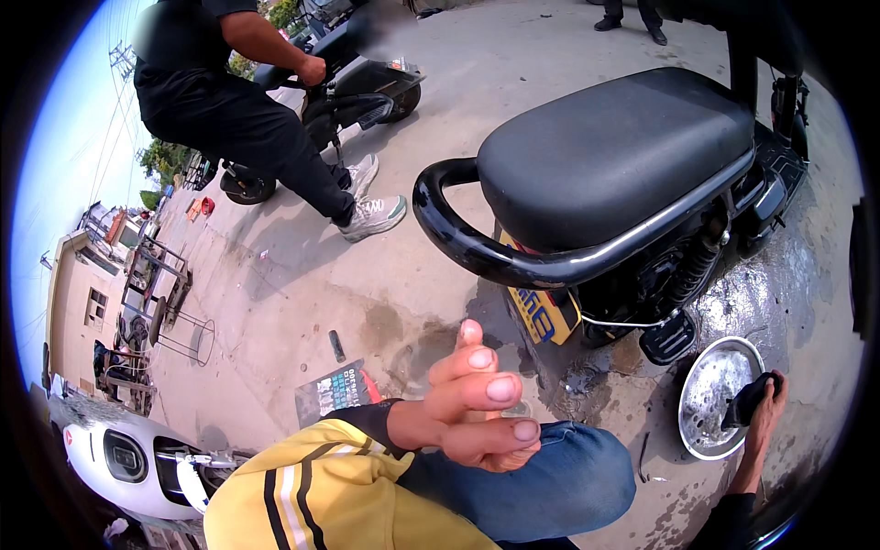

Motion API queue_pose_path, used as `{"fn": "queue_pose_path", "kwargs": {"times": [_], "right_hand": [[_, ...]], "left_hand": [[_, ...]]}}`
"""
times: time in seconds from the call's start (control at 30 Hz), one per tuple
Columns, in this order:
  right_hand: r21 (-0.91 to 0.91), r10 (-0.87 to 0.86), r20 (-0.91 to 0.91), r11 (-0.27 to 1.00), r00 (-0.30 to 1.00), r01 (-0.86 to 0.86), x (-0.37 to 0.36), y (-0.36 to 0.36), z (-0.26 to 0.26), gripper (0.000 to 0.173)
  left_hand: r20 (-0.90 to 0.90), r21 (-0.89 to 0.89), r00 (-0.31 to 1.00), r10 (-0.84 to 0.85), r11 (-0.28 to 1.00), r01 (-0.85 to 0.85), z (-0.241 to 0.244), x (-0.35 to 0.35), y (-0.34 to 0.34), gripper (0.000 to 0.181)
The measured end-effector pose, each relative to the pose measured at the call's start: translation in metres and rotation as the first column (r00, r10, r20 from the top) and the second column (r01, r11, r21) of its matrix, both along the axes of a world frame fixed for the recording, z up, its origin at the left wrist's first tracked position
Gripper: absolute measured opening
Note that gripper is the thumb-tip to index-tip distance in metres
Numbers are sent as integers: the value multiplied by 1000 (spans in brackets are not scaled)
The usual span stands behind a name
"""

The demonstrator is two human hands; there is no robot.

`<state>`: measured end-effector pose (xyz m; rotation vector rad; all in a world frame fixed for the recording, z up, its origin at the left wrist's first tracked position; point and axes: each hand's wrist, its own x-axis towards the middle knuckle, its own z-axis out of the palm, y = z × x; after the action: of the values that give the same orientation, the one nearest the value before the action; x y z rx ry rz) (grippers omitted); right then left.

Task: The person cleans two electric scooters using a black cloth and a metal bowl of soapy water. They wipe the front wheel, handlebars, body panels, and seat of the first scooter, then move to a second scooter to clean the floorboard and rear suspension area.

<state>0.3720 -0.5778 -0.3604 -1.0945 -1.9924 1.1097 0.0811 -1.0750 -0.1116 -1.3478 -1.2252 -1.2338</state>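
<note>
My left hand (481, 412), at the end of a yellow striped sleeve with a dark cuff, is raised above my knee in blue jeans (543, 481). Its fingers are half curled and apart, and nothing is in them. Low at the right, my right hand (764, 412) grips a dark wet-looking cloth (746, 405) over the near rim of a round metal basin (705, 392). Sudsy water stands in the basin. Just beyond both hands is the rear of a black electric scooter, with its padded seat (619, 151) and curved black grab rail (495, 258).
A yellow plate (543, 316) bearing writing hangs under the rail. Wet concrete (763, 302) surrounds the scooter. A printed sheet (330, 392) lies on the ground. At upper left, a person (240, 117) in dark clothes is beside another scooter (357, 96). A white scooter (130, 460) stands at lower left.
</note>
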Motion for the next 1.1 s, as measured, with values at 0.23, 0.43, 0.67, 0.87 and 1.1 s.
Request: {"fn": "queue_pose_path", "kwargs": {"times": [0.23, 0.43, 0.67, 0.87, 1.1], "right_hand": [[-414, -348, -328, 888, 878, 197, 56, 44, 6, 41], [-759, -466, -392, 651, 793, 8, 17, 11, 65, 35], [-646, -301, -700, 653, 647, -396, 12, 18, 89, 53], [-673, -431, -705, 657, 563, -340, 1, 0, 83, 59], [-601, -369, -574, 796, 731, -70, -5, -43, 43, 57]], "left_hand": [[632, -155, 580, -515, 649, 745, 1, 82, 103, 44], [844, -530, 514, -154, -89, 843, -18, 113, 211, 60], [824, -544, 555, 111, -116, 831, -42, 140, 344, 114], [919, 197, -245, 310, 180, 964, -109, 144, 393, 105], [979, 99, -157, 130, 368, 924, -156, 163, 404, 69]]}}
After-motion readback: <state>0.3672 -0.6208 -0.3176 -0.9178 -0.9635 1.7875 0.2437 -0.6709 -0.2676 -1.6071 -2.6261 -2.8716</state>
